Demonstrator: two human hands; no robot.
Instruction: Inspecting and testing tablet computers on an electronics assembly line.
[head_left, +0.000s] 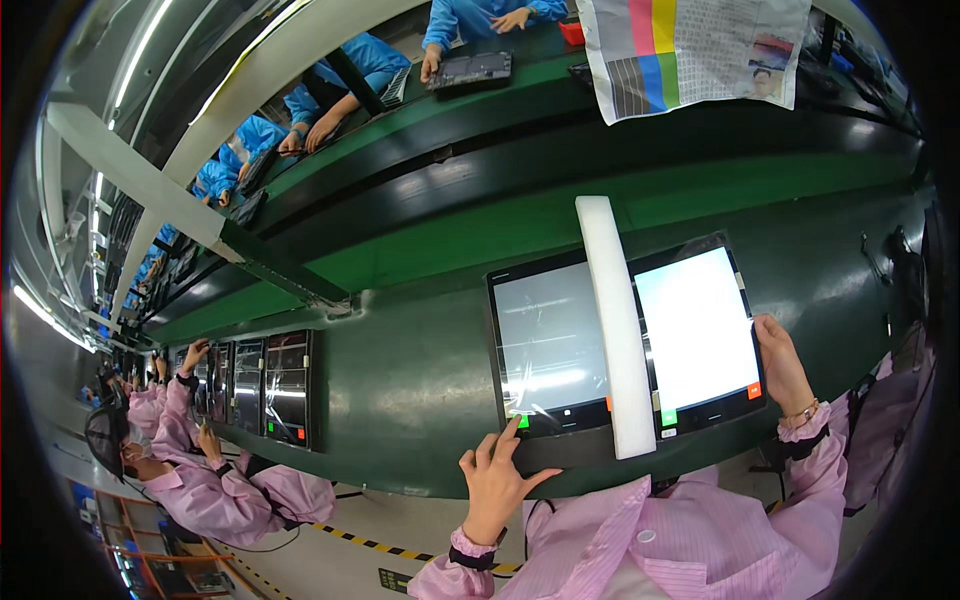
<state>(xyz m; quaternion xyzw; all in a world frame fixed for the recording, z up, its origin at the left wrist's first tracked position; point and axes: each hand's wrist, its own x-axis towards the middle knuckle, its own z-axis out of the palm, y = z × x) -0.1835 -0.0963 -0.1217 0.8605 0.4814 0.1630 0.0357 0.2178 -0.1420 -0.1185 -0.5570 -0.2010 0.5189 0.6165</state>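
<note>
Head view: left of the white bar (617,330), the left hand (493,485) fingers spread taps one tablet (548,345), while the right hand (782,362) grips the other tablet's (697,330) edge, which could slide off the counter (400,370).

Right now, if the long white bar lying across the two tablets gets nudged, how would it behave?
The white bar looks like foam: probably light, easily shifted. It rests flat between the left tablet and right tablet, so it would likely slide, not roll. The glossy screens suggest little grip beneath it.
</note>
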